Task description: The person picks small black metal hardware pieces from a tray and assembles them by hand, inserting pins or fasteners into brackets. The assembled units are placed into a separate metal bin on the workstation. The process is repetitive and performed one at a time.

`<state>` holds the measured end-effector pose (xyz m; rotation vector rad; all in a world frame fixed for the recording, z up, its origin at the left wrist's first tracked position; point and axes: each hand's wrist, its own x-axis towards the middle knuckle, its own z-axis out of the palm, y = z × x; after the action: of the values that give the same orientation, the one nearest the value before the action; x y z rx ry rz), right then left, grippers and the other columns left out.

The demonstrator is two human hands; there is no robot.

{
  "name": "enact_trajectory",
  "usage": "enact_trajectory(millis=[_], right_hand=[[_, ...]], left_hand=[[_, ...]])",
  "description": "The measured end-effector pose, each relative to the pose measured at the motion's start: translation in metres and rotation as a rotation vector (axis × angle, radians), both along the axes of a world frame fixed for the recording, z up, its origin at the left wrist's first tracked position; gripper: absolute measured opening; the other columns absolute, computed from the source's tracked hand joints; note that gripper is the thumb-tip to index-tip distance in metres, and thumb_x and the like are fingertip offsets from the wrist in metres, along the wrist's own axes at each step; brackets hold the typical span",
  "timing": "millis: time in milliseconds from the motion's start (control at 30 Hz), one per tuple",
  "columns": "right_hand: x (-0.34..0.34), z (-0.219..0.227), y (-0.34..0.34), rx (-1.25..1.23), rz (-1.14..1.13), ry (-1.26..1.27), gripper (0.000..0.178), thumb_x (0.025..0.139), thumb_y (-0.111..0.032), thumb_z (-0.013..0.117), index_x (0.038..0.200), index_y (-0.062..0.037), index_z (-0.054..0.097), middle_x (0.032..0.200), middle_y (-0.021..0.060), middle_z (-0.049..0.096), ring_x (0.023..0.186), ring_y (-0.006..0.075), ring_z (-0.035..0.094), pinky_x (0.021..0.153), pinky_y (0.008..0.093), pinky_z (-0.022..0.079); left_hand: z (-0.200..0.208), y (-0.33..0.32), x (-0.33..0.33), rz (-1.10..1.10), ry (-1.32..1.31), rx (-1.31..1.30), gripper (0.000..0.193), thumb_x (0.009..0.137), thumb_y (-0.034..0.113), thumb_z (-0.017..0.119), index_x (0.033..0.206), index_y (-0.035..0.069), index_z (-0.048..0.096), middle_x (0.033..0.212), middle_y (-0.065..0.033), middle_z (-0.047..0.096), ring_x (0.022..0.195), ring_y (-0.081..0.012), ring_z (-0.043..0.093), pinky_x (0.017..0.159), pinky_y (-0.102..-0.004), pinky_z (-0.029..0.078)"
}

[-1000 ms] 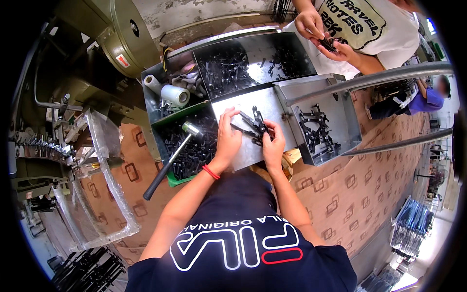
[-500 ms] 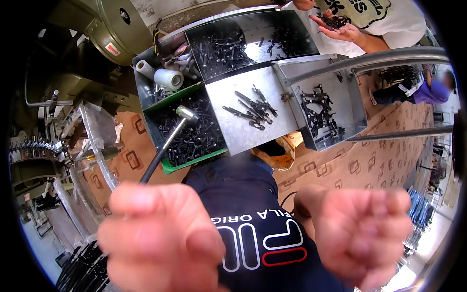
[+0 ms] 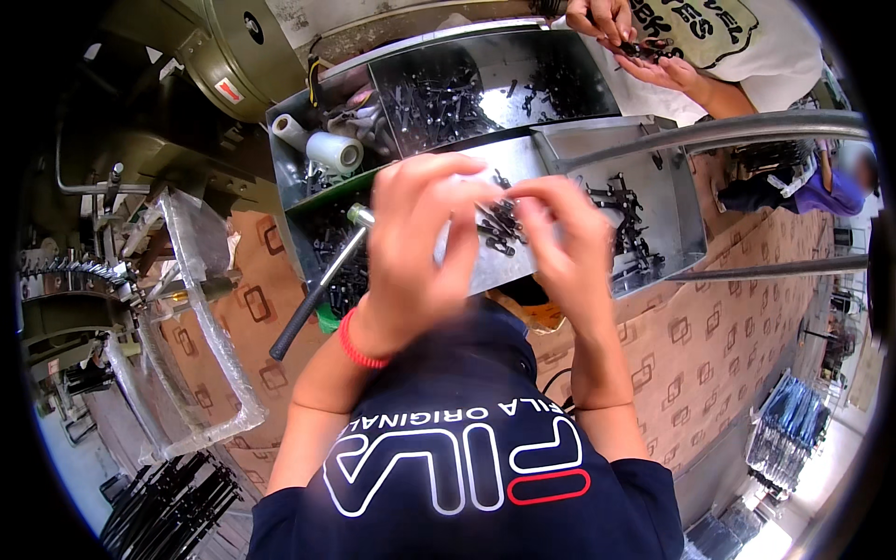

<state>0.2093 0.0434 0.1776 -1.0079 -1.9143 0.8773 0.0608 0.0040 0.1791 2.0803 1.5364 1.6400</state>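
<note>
My left hand [image 3: 418,245], with a red coiled band [image 3: 358,343] on its wrist, is raised over the bare metal work surface [image 3: 485,273]. Its fingers are curved and spread apart, slightly smeared by motion. Facing it, my right hand [image 3: 567,245] has its thumb and fingers apart, the fingertips of both hands close together. I make out nothing held in either. Below and between them lie several small black metal linkages [image 3: 500,233], partly hidden by my fingers. A hammer [image 3: 327,280] with a black grip rests across the green-edged bin of black parts [image 3: 341,245], left of my left hand.
A metal tray [image 3: 686,245] with black linkages stands at the right, beside a curved metal bar [image 3: 737,129]. Behind is a bin of small parts [image 3: 439,103]. White rolls [image 3: 334,151] sit at the left. Across the bench, a person's hands [image 3: 653,67] hold dark parts.
Both hands, closed and close to the camera before, have moved away over the work surface, nearer each other, and their fingers have opened. The other person's hands have come together over the parts.
</note>
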Motion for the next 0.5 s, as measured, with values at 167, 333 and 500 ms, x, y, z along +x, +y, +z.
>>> enact_trajectory(millis=[167, 333, 500], right_hand=[[0.004, -0.113, -0.001, 0.109, 0.01, -0.485, 0.017, 0.07, -0.002, 0.057, 0.085, -0.0037, 0.05, 0.08, 0.0113, 0.047, 0.08, 0.029, 0.046, 0.069, 0.0382, 0.037], [-0.001, -0.145, -0.006, 0.168, -0.078, -0.53, 0.019, 0.068, -0.003, 0.059, 0.085, -0.0031, 0.05, 0.081, 0.0112, 0.046, 0.08, 0.0281, 0.045, 0.07, 0.0376, 0.037], [-0.003, -0.138, -0.006, -0.046, -0.191, -0.242, 0.01, 0.07, -0.005, 0.061, 0.077, -0.0009, 0.055, 0.072, 0.0092, 0.054, 0.069, 0.0227, 0.051, 0.066, 0.0314, 0.039]], left_hand=[[-0.12, 0.017, -0.004, -0.001, -0.099, -0.449, 0.019, 0.067, -0.005, 0.047, 0.082, 0.003, 0.057, 0.085, -0.0128, 0.053, 0.085, -0.0299, 0.048, 0.075, -0.0363, 0.039], [-0.143, 0.003, 0.006, 0.064, -0.399, -0.576, 0.017, 0.071, -0.006, 0.046, 0.085, 0.0, 0.054, 0.085, -0.0084, 0.054, 0.079, -0.0184, 0.054, 0.064, -0.026, 0.044], [-0.17, -0.002, 0.004, -0.062, -0.915, -0.741, 0.016, 0.081, 0.003, 0.049, 0.097, 0.0, 0.05, 0.094, -0.0062, 0.054, 0.086, -0.0118, 0.053, 0.074, -0.0236, 0.043]])
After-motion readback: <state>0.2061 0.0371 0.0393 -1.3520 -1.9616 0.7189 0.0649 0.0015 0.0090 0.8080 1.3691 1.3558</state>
